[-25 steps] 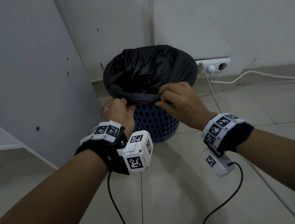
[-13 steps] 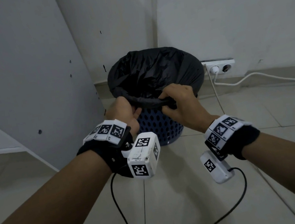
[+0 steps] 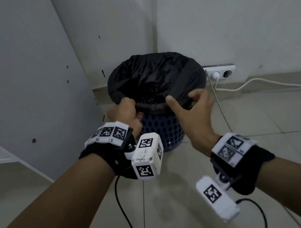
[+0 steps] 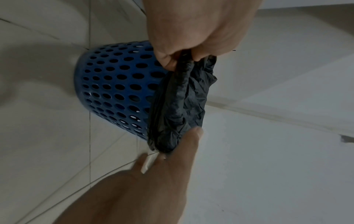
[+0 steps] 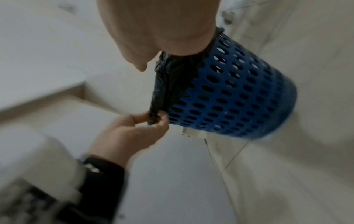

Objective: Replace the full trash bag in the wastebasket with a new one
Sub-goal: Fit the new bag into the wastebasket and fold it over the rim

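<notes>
both hands, left hand (image 3: pixel 125 112) and right hand (image 3: pixel 190 105), pinch the black bag (image 3: pixel 155 77) rim at the wastebasket (image 3: pixel 163 129) near edge; removal barely begun, new bag unseen.

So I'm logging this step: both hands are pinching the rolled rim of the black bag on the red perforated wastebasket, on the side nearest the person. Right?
Nearly. The wastebasket is blue, not red; the left wrist view shows it plainly. The rest holds: the left hand and right hand pinch the rolled rim of the black bag on the near side.
</notes>
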{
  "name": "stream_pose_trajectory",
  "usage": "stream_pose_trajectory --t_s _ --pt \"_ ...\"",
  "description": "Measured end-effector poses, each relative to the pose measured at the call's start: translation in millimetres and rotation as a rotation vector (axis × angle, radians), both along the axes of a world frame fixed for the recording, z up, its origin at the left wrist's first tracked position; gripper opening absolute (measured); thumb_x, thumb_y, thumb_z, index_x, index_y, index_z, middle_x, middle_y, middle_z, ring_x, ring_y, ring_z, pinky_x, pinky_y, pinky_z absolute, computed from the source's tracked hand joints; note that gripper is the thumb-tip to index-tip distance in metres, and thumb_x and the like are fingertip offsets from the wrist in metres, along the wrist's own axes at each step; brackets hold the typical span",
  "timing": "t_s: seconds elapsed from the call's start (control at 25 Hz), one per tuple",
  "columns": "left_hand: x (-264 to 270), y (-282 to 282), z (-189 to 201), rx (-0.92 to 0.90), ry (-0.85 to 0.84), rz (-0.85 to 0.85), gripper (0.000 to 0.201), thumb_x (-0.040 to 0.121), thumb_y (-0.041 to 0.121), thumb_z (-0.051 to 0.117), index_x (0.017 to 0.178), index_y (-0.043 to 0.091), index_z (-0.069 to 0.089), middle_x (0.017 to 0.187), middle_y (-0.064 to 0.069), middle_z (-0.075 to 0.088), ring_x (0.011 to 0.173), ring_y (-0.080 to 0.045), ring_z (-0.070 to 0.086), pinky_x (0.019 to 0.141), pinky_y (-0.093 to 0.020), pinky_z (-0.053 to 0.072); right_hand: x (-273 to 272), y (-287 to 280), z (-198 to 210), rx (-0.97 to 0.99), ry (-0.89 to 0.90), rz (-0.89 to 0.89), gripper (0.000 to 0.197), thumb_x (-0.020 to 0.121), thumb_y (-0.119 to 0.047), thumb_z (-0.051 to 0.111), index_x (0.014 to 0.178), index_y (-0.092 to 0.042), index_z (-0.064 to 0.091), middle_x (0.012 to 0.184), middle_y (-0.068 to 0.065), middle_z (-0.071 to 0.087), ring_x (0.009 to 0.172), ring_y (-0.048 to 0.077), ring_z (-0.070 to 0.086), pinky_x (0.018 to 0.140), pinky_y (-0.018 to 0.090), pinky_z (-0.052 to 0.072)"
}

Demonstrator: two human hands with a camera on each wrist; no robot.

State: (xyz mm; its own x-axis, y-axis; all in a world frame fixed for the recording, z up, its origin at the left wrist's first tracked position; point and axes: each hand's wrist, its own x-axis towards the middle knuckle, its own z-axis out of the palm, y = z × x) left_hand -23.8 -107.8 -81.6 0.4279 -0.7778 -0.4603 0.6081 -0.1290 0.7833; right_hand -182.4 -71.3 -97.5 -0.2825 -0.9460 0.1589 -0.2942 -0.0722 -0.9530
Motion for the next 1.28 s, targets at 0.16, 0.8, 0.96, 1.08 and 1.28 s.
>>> stream_pose_trajectory --t_s 0.16,0.8,0.96,1.08,1.28 --pt "-8 3 -7 -0.037 -0.086 0.055 0.01 0.079 -0.004 0.05 0.078 0.004 0.057 0.078 -0.008 0.058 0.067 -0.02 0.057 0.057 -0.027 0.052 6 -15 15 0.408 -0.891 0.067 0.042 0.086 -0.024 0.077 0.12 -0.006 0.062 0.115 0.01 0.071 0.092 0.018 0.071 0.065 0.025 0.06" --pt "30 21 9 0.104 -0.064 -0.176 0.022 0.095 0.008 0.06 0.117 0.003 0.058 0.099 -0.008 0.067 0.089 -0.019 0.064 0.069 -0.034 0.058 36 22 -8 0.356 -0.912 0.334 0.018 0.103 -0.007 0.048 0.104 0.004 0.062 0.1 0.015 0.073 0.092 0.023 0.073 0.082 0.034 0.061" --pt "31 23 -6 0.009 0.0 -0.069 0.02 0.094 0.003 0.058 0.113 0.003 0.064 0.113 -0.016 0.069 0.095 -0.027 0.068 0.056 -0.032 0.06 39 25 3 0.362 -0.854 0.257 0.023 0.099 -0.018 0.06 0.108 0.002 0.058 0.106 0.022 0.07 0.092 0.034 0.073 0.077 0.041 0.062" --pt "28 25 -7 -0.043 0.064 -0.057 0.017 0.095 0.005 0.058 0.111 0.004 0.064 0.11 -0.015 0.069 0.095 -0.025 0.068 0.065 -0.037 0.062 35 20 7 0.33 -0.764 0.084 0.035 0.083 -0.031 0.079 0.086 -0.005 0.056 0.096 0.023 0.073 0.083 0.031 0.075 0.069 0.04 0.063" --pt "33 31 7 0.095 0.048 -0.185 0.026 0.096 0.019 0.06 0.12 0.01 0.061 0.11 -0.005 0.067 0.091 -0.018 0.064 0.078 -0.034 0.053 48 10 10 0.493 -0.831 -0.016 0.03 0.083 -0.032 0.08 0.093 -0.008 0.066 0.09 0.006 0.064 0.089 0.022 0.061 0.076 0.042 0.06"
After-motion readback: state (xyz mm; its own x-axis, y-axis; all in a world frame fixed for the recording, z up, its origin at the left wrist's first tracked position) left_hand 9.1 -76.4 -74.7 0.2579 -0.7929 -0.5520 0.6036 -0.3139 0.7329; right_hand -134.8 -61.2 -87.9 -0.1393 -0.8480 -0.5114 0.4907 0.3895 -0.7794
